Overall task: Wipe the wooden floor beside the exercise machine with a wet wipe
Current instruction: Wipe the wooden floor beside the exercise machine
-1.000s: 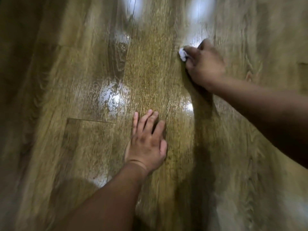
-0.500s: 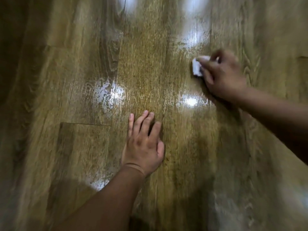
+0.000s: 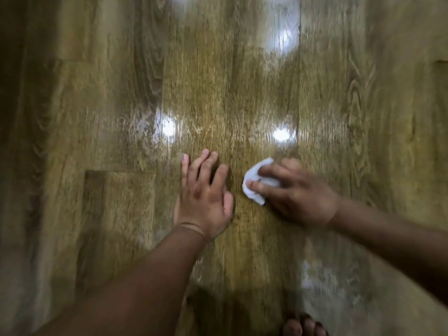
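- The wet wipe [image 3: 257, 183] is seen bunched on the wooden floor [image 3: 121, 105], just right of the left hand [image 3: 206, 197] and apart from it.
- It is pinched by the right hand [image 3: 298, 197]: the thumb is laid across its middle and the fingers are curled over its far side.
- The left hand is laid flat on the boards, fingers straight and slightly spread.

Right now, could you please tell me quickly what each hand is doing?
Left hand: open, fingers straight, flat on the wooden floor.
Right hand: fingers curled on the white wet wipe, pressing it to the floor.
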A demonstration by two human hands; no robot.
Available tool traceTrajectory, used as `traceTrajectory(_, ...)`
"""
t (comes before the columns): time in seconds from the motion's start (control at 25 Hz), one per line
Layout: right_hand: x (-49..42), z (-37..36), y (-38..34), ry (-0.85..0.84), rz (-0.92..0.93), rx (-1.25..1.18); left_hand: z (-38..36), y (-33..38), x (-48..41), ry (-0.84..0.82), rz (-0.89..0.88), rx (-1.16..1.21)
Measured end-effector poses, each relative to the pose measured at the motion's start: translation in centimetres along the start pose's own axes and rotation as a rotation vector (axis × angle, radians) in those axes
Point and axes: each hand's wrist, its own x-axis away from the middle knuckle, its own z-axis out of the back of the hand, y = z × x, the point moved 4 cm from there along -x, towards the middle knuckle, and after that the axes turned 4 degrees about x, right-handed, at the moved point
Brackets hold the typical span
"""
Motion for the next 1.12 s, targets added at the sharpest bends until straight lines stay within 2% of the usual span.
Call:
traceTrajectory(0.04, -0.2, 0.6, 2.4, -0.020, 0.086, 0.029, -0.1, 0.0, 0.2, -0.005, 0.003, -0.001)
traceTrajectory(0.08, -0.9, 1.7, 5.6, 0.034, 0.088, 0.107, -0.2, 0.0, 0.2, -0.012, 0.001, -0.004)
traceTrajectory(0.16, -2.7, 4.2, 13.3, 0.133, -0.199, 0.231, -0.2, 0.0, 0.1, -0.026, -0.003, -0.020)
traceTrajectory(0.24, -4.4, 5.5, 18.8, 0.146, -0.527, 0.199, -0.1, 0.1, 0.0, -0.040, 0.006, -0.028)
traceTrajectory(0.36, -5.0, 4.6, 16.6, 0.223, -0.853, 0.072, -0.2, 0.2, 0.0, -0.044, 0.010, -0.013)
traceTrajectory(0.4, -3.4, 3.7, 13.9, 0.216, -0.831, 0.086, -0.2, 0.1, 0.0, -0.043, 0.012, -0.008)
traceTrajectory(0.56, 6.6, 1.1, -0.9, 0.043, -0.381, -0.057, -0.3, -0.1, -0.1, -0.049, 0.030, -0.035)
traceTrajectory(0.64, 8.1, 1.3, -0.4, 0.020, -0.302, -0.132, -0.3, -0.1, 0.0, -0.048, 0.032, -0.046)
traceTrajectory(0.84, -0.1, 4.5, 13.0, 0.111, -0.494, 0.150, -0.2, -0.1, 0.0, -0.041, 0.021, -0.050)
traceTrajectory(0.96, -2.2, 6.5, 18.2, 0.093, -0.732, 0.230, -0.1, 0.2, -0.1, -0.020, 0.021, -0.028)
traceTrajectory(1.04, -1.8, 6.6, 17.0, 0.139, -0.880, 0.196, 0.0, 0.3, -0.2, 0.005, 0.016, -0.026)
traceTrajectory(1.12, 0.9, 4.8, 11.7, 0.184, -0.878, 0.149, 0.1, 0.2, -0.1, 0.012, 0.002, -0.027)
